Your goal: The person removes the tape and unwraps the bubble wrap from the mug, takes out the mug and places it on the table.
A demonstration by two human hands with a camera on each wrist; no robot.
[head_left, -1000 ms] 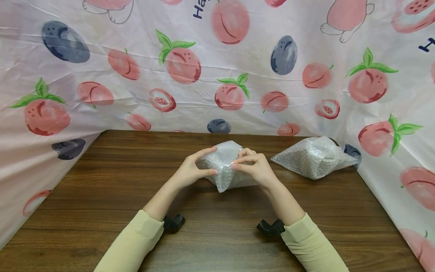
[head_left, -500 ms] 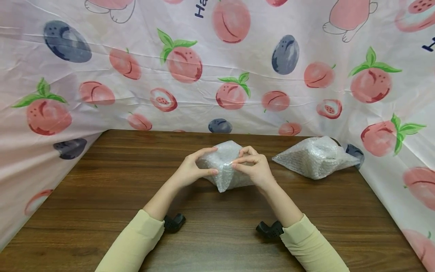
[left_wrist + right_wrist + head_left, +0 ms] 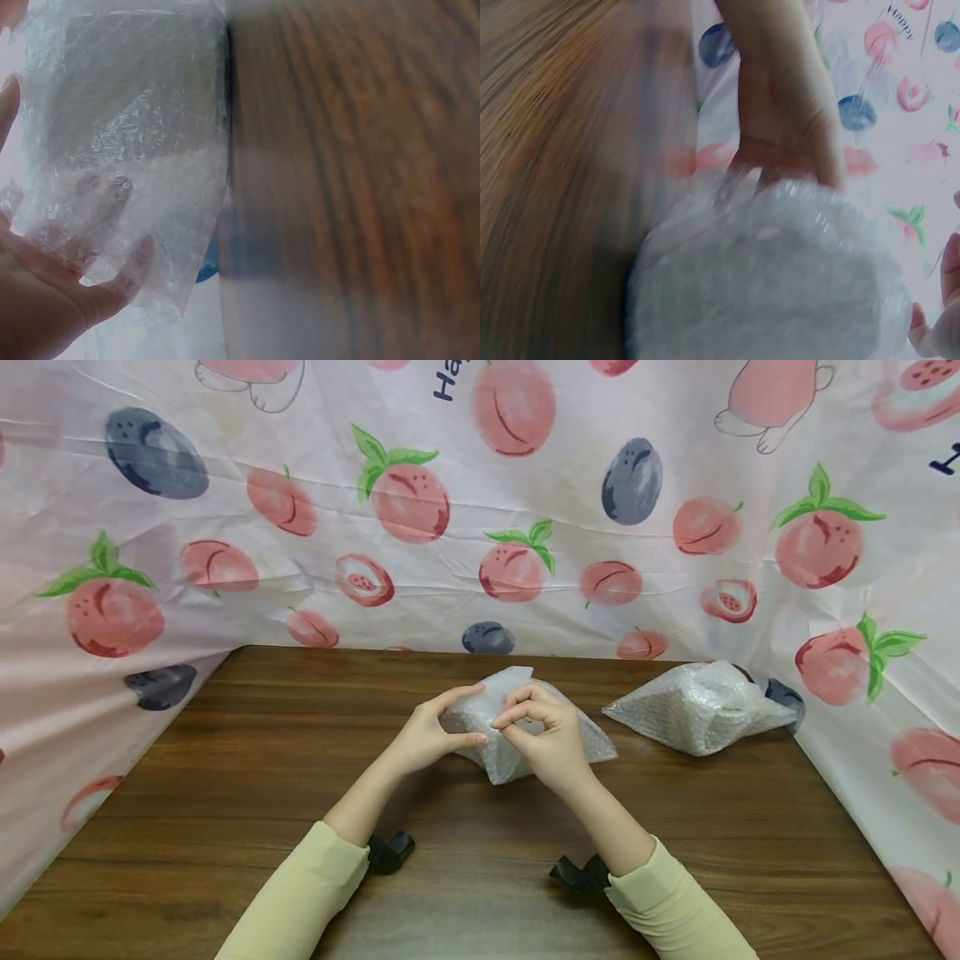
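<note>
We see the bubble-wrapped package (image 3: 487, 706) on the table (image 3: 225, 827), just right of the middle of the head view, with one loose corner of film pointing toward the bottom of the frame and another reaching right, past the wrist. The person's left hand (image 3: 423, 735) holds the package from its left side, thumb and forefinger parted across its near corner; in the left wrist view we make out more fingers, blurred, through the film. The right hand (image 3: 551, 735) is bent over the package's front, thumb and forefinger tips drawn together (we cannot tell whether any film is caught between them).

Toward the right of the head view, near the cloth wall, we find a second wrapped bundle (image 3: 701, 710), apart from both hands. A black wrist piece (image 3: 392, 852) sits at the pale yellow left sleeve (image 3: 300, 893), and a matching black device (image 3: 581, 875) at the right sleeve (image 3: 675, 902). Across the upper half of the frame we see a white cloth (image 3: 420, 631) printed with peaches and dark blue fruit.
</note>
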